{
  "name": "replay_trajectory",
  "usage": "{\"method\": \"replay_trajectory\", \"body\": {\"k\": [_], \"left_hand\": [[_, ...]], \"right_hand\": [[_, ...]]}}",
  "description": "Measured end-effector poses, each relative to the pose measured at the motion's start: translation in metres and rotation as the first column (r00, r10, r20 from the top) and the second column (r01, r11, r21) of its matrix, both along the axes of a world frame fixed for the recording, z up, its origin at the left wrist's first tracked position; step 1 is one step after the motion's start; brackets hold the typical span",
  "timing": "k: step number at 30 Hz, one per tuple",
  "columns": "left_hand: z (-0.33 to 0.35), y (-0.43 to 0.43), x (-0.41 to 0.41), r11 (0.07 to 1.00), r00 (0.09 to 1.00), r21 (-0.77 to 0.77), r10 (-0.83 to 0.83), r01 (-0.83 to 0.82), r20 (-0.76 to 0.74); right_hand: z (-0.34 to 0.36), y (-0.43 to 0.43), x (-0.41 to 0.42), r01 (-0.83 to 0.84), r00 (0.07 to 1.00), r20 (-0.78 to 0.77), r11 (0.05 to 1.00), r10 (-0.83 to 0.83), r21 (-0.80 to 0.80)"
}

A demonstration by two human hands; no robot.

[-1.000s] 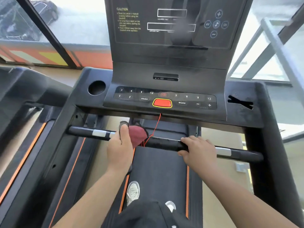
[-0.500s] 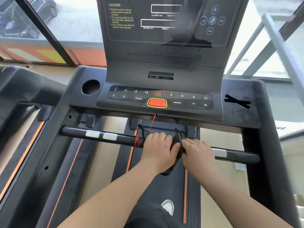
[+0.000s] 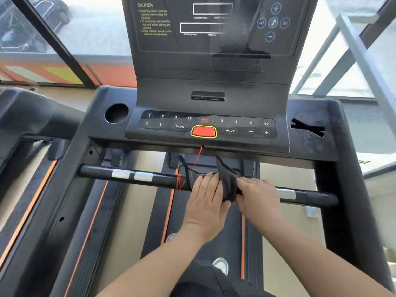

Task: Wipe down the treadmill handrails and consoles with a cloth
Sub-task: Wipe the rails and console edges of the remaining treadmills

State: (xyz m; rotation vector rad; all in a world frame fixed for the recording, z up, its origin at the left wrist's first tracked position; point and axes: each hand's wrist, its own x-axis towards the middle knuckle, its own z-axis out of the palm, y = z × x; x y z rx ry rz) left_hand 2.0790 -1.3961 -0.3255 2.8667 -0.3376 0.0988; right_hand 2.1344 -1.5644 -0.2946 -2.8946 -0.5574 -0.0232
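Cloth [image 3: 227, 181], dark and bunched, sits draped over the crossbar handrail [image 3: 150, 179] right between the two hands, its loose corners sticking up on the far side of the bar toward the console [image 3: 205, 127]. The left hand [image 3: 206, 200] lies flat and closed over the cloth's left part, pressing it onto the bar, while the right hand [image 3: 257, 196] wraps the bar and pinches the cloth's right edge; this looks like a grip meant to keep the fabric wrapped around the tube so it rubs all round. The handrail's long axis runs side to side under both palms, sloping slightly lower toward the right hand, so the wiping stroke would likely follow that line. A red safety cord [image 3: 180, 183] is wound around the bar just left of the left hand, and could snag.
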Motion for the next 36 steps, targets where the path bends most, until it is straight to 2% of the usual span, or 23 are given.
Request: {"method": "replay_trajectory", "body": {"k": [3,5,7,9,13,15,18,22,24,25,27,28,29,31,33,35,36], "left_hand": [[0.007,-0.001,0.019,0.999,0.998,0.013,0.041,-0.041,-0.042],[0.021,-0.004,0.04,0.995,0.995,0.086,0.06,-0.053,-0.079],[0.034,-0.004,0.056,0.983,0.981,0.182,0.044,-0.008,-0.19],[0.035,0.002,0.059,0.985,0.979,0.168,-0.009,0.044,-0.201],[0.026,0.021,0.032,0.988,0.998,-0.147,-0.052,0.045,-0.046],[0.029,0.03,0.008,0.969,0.998,-0.242,0.054,-0.048,0.017],[0.054,0.049,-0.007,0.89,0.964,-0.381,0.266,-0.248,-0.007],[0.091,0.066,0.014,0.8,0.879,-0.515,0.447,-0.308,0.169],[0.086,0.062,0.023,0.806,0.901,-0.522,0.409,-0.28,0.147],[0.072,0.059,0.024,0.843,0.931,-0.469,0.349,-0.264,0.104],[0.03,0.049,0.016,0.952,0.976,-0.239,0.21,-0.193,0.048],[0.011,0.046,0.01,0.977,0.983,-0.142,0.171,-0.161,0.06],[-0.001,0.045,0.003,0.982,0.985,-0.113,0.161,-0.153,0.067],[-0.007,0.042,-0.017,0.978,0.986,-0.161,0.145,-0.13,0.085],[-0.014,0.039,-0.05,0.973,0.996,-0.226,0.058,-0.04,0.075],[-0.021,0.041,-0.086,0.952,0.999,-0.305,-0.01,-0.003,-0.041],[-0.021,0.043,-0.097,0.937,0.992,-0.344,0.024,-0.065,-0.123]], "right_hand": [[0.002,0.002,-0.001,0.004,1.0,-0.009,1.0,-0.004,-0.002],[0.005,0.004,0.001,0.032,0.999,-0.039,0.999,-0.033,-0.03],[0.011,0.005,0.004,0.073,0.991,-0.107,0.993,-0.082,-0.088],[0.019,0.006,0.006,0.073,0.985,-0.146,0.988,-0.093,-0.136],[0.026,0.013,0.004,0.084,0.978,-0.18,0.987,-0.108,-0.138],[0.027,0.015,0.002,0.097,0.975,-0.186,0.985,-0.123,-0.14],[0.03,0.018,0.0,0.121,0.971,-0.188,0.98,-0.15,-0.157],[0.037,0.024,-0.001,0.136,0.955,-0.234,0.97,-0.182,-0.199],[0.038,0.027,0.0,0.139,0.949,-0.251,0.969,-0.189,-0.205],[0.038,0.028,0.001,0.141,0.945,-0.264,0.968,-0.194,-0.206],[0.037,0.028,0.003,0.147,0.94,-0.274,0.967,-0.201,-0.206],[0.037,0.028,0.004,0.151,0.941,-0.27,0.967,-0.204,-0.205],[0.036,0.028,0.004,0.151,0.942,-0.267,0.967,-0.203,-0.205],[0.034,0.026,0.003,0.141,0.946,-0.261,0.968,-0.193,-0.207],[0.033,0.024,0.002,0.139,0.946,-0.261,0.968,-0.192,-0.207],[0.032,0.024,0.004,0.148,0.94,-0.276,0.969,-0.199,-0.195],[0.033,0.024,0.006,0.153,0.937,-0.284,0.969,-0.205,-0.194]]}}
